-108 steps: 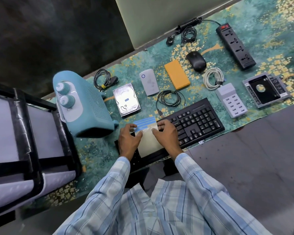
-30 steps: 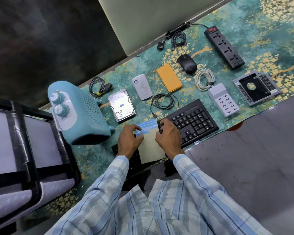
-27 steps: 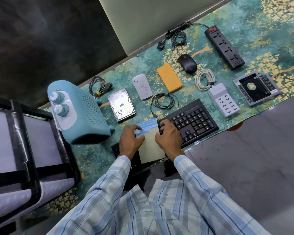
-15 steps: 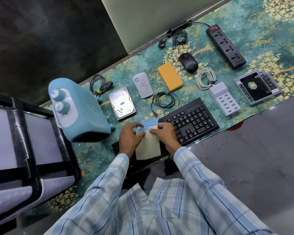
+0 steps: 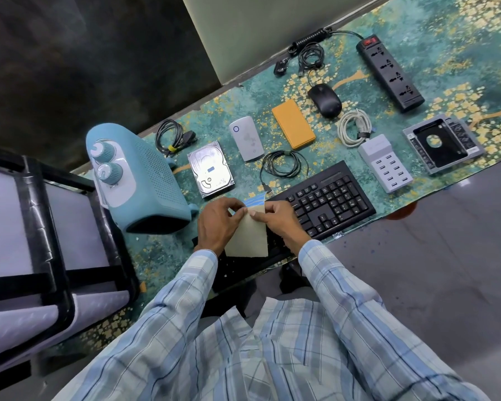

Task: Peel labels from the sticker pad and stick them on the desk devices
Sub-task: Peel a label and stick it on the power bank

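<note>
pad [image 5: 248, 240]: held over keyboard [image 5: 327, 198] left end; long axis runs away from person, blue-label end far | left hand [image 5: 217, 224]: fingers pinch pad's far edge | right hand [image 5: 278, 219]: fingers pinch same edge

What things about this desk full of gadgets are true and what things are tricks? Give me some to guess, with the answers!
1. The left hand and the right hand both hold the sticker pad. True.
2. The mouse is orange. False: it is black; the orange thing is a flat case beside it.
3. The hard drive has a small blue rectangle on its top. True.
4. The keyboard lies to the left of the blue heater. False: it lies to the heater's right, with the hands in between.
</note>
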`<control>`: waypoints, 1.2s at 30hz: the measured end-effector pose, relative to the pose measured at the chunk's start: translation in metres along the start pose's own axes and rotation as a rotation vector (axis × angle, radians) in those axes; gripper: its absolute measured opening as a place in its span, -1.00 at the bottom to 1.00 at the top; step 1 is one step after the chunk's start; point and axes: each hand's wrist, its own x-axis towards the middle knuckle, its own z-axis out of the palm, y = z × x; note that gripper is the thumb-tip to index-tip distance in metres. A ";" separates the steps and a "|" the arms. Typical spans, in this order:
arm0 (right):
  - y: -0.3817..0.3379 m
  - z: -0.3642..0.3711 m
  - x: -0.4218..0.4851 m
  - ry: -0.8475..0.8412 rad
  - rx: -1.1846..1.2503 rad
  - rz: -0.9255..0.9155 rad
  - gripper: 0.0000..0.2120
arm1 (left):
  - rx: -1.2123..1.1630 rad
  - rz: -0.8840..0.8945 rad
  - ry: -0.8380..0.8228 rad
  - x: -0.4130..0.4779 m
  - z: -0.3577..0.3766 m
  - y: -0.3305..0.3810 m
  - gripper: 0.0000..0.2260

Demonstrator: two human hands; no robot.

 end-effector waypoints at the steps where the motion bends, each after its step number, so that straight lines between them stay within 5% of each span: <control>1: 0.000 0.001 -0.001 0.003 -0.016 0.005 -0.64 | -0.012 -0.015 -0.006 0.001 0.000 -0.001 -0.91; 4: 0.001 0.003 0.002 0.045 -0.107 -0.030 -0.52 | -0.242 -0.177 0.017 0.004 0.002 -0.002 -0.93; 8: -0.004 0.000 -0.006 0.185 -0.343 -0.116 -0.65 | -0.753 -0.484 -0.051 0.007 -0.001 0.008 -0.94; 12: -0.005 0.002 -0.020 0.409 -0.560 -0.340 -0.50 | -0.937 -0.716 -0.215 0.014 -0.007 0.019 -0.93; 16: -0.014 0.004 -0.023 0.350 -0.528 -0.639 -0.59 | -1.049 -0.841 -0.262 0.022 -0.005 0.025 -0.94; 20: -0.020 0.006 -0.015 0.310 -0.518 -0.731 -0.85 | -1.064 -0.894 -0.296 0.030 -0.001 0.027 -0.96; 27: -0.030 -0.002 -0.001 0.281 -0.458 -0.732 -0.95 | -1.126 -0.930 -0.340 0.040 -0.004 0.029 -0.81; 32: -0.042 -0.008 0.025 0.308 -0.201 -0.551 -0.97 | -1.183 -0.873 -0.333 0.052 -0.009 0.029 -0.80; 36: -0.062 -0.017 0.056 0.329 0.078 -0.381 -0.97 | -0.984 -0.682 -0.247 0.070 -0.018 0.040 -0.83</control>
